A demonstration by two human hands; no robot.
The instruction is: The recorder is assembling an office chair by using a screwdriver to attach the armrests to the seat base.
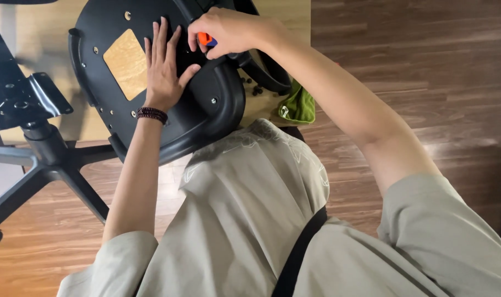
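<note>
Closest to me, my beige shirt (250,209). Right hand (228,30) fingers are clenched around a small orange-handled tool (205,39), tip at the upturned black plastic chair seat (206,104) on the counter (36,38); left hand (163,66), released, presses flat, probably steadying it.

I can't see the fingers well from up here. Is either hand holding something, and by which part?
The right hand grips a small orange tool by its handle. The left hand holds nothing, lying flat on the black chair seat.

Black chair seat (206,104) upside down on wooden table, small orange-handled tool (206,39) against its underside
</note>
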